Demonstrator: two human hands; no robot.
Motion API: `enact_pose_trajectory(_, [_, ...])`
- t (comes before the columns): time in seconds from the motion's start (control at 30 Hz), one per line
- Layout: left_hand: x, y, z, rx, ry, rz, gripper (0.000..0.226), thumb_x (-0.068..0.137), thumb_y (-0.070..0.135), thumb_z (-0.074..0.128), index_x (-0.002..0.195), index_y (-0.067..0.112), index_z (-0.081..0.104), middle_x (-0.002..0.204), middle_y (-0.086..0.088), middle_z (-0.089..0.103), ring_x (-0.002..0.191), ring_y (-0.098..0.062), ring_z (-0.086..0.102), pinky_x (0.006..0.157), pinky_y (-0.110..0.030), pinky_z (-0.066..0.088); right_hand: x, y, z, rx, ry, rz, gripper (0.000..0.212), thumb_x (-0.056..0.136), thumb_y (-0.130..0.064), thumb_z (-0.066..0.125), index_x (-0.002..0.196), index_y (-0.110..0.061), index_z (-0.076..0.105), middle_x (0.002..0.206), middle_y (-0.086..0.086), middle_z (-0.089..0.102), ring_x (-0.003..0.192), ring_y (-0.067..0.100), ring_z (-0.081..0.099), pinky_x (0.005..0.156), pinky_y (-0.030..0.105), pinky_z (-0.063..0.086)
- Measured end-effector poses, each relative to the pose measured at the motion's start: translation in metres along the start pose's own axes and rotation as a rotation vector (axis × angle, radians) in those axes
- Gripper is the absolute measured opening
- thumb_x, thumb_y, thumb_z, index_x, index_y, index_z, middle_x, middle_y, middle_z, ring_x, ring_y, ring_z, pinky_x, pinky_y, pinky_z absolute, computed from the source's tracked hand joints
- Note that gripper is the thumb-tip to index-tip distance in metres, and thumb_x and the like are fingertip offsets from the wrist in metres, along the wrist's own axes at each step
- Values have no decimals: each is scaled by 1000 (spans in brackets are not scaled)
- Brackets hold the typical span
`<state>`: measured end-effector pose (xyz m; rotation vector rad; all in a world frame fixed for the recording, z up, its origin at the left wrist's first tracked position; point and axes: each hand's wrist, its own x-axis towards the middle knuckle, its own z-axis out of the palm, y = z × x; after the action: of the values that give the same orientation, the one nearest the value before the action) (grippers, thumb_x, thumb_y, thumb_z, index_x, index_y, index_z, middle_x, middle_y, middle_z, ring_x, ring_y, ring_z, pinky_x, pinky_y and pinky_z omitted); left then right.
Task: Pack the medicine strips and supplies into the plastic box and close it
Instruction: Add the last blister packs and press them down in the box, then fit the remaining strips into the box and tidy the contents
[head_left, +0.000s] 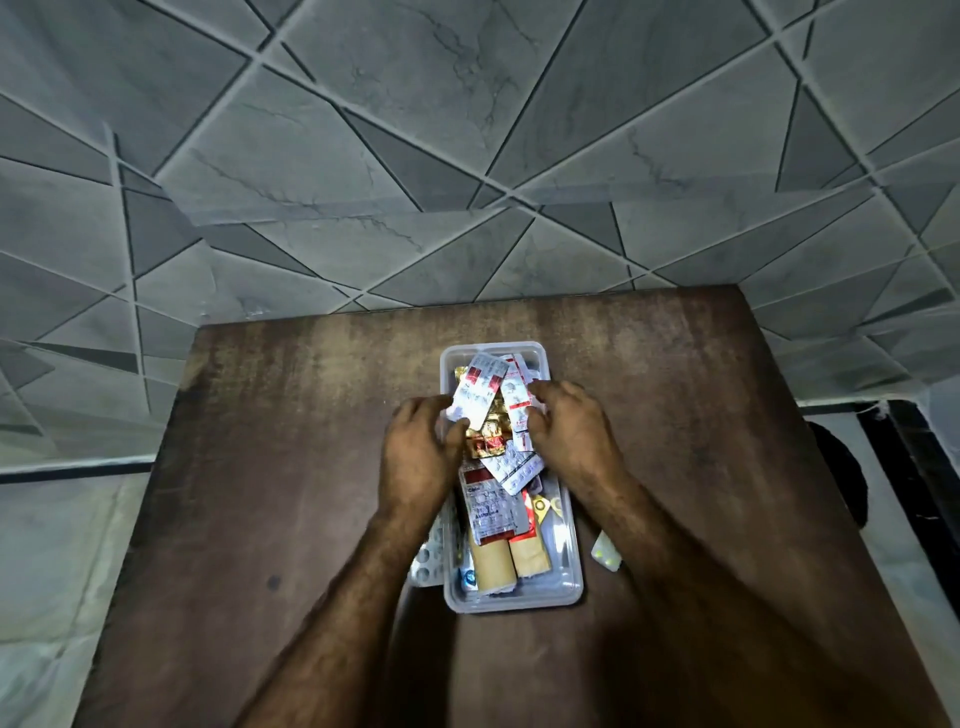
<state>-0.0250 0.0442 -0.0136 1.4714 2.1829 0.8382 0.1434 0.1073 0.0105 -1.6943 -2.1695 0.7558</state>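
**Strips still outside, low beside box**

Bench (260, 467), centre frame: plastic box (569, 590), long axis up-frame. Left hand (415, 447) grip pinching silver strip (475, 389); right hand (571, 431) pressing red-white strip (517, 410). Loose yellow-pill strip (606, 555) lower right, nearer right hand.

Under our left hand (415, 441) and forearm, the near-left wall of the plastic box (569, 551) and most of a blister strip (428, 553) are lost to us. Our right hand (569, 426) hides the box's right rim. Lettering on the heaped medicine strips (493, 499) between our hands is too blurred to read.
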Motion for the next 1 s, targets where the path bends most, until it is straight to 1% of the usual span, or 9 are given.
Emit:
enact_pose_trajectory(0.07, [-7,-10,-9,-97,29,-113,37,87,32,69,120,16,66,117,-5,65,97,-19,64,83,-33,54,-3,9,-5,29,37,28,37,89,-17,58,124,-9,62,114,14,63,102,29,62,92,33,50])
enact_pose_trajectory(0.13, [-15,-20,-17,-111,37,-185,37,88,34,67,122,18,65,121,-2,65,95,-12,62,78,-27,50,-10,19,-8,50,67,51,33,88,-17,60,120,-9,65,109,14,64,96,28,63,88,32,51])
enact_pose_trajectory(0.27, [-33,-46,-22,-80,19,-290,38,86,38,67,121,21,64,123,1,65,92,-11,61,82,-28,50,-29,43,-10,67,77,136,32,87,-18,63,118,-10,66,111,10,66,94,22,65,84,22,46])
enact_pose_trajectory(0.43, [-56,-61,-19,-39,-92,-391,40,84,26,72,120,10,64,117,-10,70,100,-22,69,85,-28,49,-54,78,-4,12,-17,266,38,83,-24,65,119,-13,64,113,10,66,102,25,65,94,31,49])
enact_pose_trajectory(0.5, [-65,-63,-15,3,-123,-413,44,81,32,75,118,10,65,112,-9,73,101,-23,69,86,-31,52,-63,88,-2,-20,-59,355,45,80,-33,67,121,-15,62,118,11,65,109,28,62,97,36,48])
enact_pose_trajectory(0.6, [-74,-63,-6,72,-142,-451,47,76,43,76,110,12,67,103,-10,72,91,-25,67,76,-30,51,-73,94,1,-81,-107,432,55,76,-45,70,121,-16,59,122,14,59,113,35,58,98,41,47])
enact_pose_trajectory(0.7, [-81,-60,-1,143,-171,-480,43,73,52,74,98,17,65,95,-8,68,77,-22,61,67,-28,49,-82,93,4,-126,-139,473,65,69,-50,74,121,-17,56,122,16,55,114,38,56,98,43,46])
enact_pose_trajectory(0.87, [-85,-50,4,198,-199,-515,44,70,47,77,96,18,57,102,-9,55,89,-31,60,69,-35,49,-93,90,13,-185,-153,514,71,64,-43,81,122,-15,52,123,18,52,115,39,54,98,43,43])
enact_pose_trajectory(1.0, [-82,-51,3,173,-199,-533,49,67,42,81,100,14,57,104,-12,57,94,-33,60,75,-35,47,-92,92,17,-152,-124,505,66,61,-35,84,114,-13,52,117,19,55,111,37,55,96,43,46])
